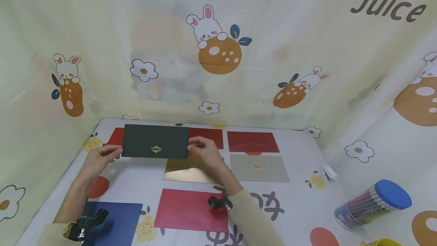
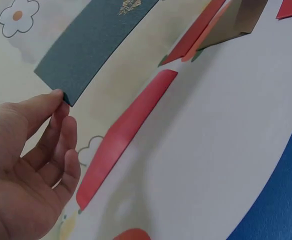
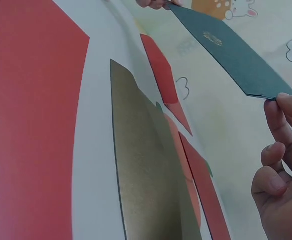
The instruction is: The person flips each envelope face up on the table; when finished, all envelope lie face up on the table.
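A dark green envelope [image 1: 155,137] with a small gold emblem is held up above the table, its long side level. My left hand [image 1: 99,162] pinches its left end between thumb and finger; in the left wrist view that hand [image 2: 36,150] grips the lower corner, other fingers loosely bent. The opposite end is pinched by my right hand [image 1: 206,153], whose thumb and finger show at the corner in the right wrist view. Below and behind the green envelope lie a gold envelope [image 1: 181,174] and red envelopes [image 1: 211,137], partly covered by it and by my right hand.
Another red envelope [image 1: 252,141] and a pale grey one [image 1: 261,170] lie to the right. Nearer are a pinkish-red envelope [image 1: 187,208] and a blue one [image 1: 126,219]. A blue-lidded tub of pens [image 1: 372,204] stands at the right. A patterned curtain [image 1: 273,48] hangs behind the table.
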### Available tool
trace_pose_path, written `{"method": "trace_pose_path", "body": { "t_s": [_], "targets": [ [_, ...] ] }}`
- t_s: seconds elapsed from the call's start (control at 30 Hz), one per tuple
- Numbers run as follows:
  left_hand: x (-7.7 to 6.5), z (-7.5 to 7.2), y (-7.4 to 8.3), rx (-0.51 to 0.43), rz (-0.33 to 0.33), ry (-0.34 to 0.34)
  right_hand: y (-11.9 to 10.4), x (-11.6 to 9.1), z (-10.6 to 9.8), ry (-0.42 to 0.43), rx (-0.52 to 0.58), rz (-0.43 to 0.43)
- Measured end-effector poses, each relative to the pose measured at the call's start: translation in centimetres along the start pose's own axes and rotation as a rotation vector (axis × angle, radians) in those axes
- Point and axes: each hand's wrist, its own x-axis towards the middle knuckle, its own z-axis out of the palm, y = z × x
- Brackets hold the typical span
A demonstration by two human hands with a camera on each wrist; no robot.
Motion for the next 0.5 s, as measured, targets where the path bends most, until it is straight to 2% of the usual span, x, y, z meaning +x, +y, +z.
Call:
{"method": "trace_pose_path", "body": {
  "t_s": [0.33, 0.5],
  "targets": [
    [-0.7, -1.2, -1.7, 0.092, 0.091, 0.003, 0.3, -0.1, 2.4, -0.034, -0.063, 0.058],
    [-1.1, -2.0, -2.8, 0.16, 0.076, 0.023, 0.7, 0.2, 4.5, -0.063, -0.085, 0.124]
  ]
}}
